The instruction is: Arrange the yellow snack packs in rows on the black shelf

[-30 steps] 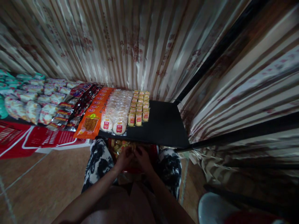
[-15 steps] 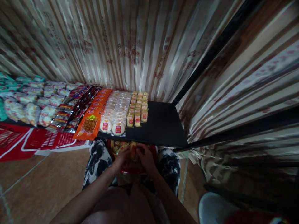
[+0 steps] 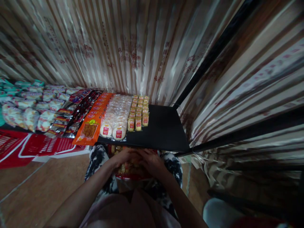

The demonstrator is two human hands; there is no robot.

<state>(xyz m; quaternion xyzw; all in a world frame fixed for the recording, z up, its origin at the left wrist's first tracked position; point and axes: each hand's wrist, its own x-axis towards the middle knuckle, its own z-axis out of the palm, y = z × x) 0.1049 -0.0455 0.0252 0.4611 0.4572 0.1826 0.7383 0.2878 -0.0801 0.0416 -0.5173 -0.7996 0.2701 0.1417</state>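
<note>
Between my knees, a red-edged bag [image 3: 135,174] holds several small packaged snacks in yellow wrappers. My left hand [image 3: 124,155] and my right hand [image 3: 152,161] meet above it just in front of the shelf edge. The fingers of both are bent inward and close together; whatever lies under the fingertips is hidden. On the black shelf [image 3: 163,126], straight ahead, small yellow snack packets [image 3: 138,123] stand in three rows. Left of them are rows of round white crackers [image 3: 119,131] in clear wrappers.
Further left lie an orange snack bag [image 3: 90,128], dark red packets [image 3: 76,109] and white packs [image 3: 46,120]. Red baskets [image 3: 51,145] sit below the shelf. Striped curtain [image 3: 133,47] hangs behind, with a black post [image 3: 204,72] at right. A pale stool-like object [image 3: 218,212] stands lower right.
My hands have come together, my right hand turning over toward the left. The yellow snack packet that showed between them is hidden now. The view has shifted slightly.
</note>
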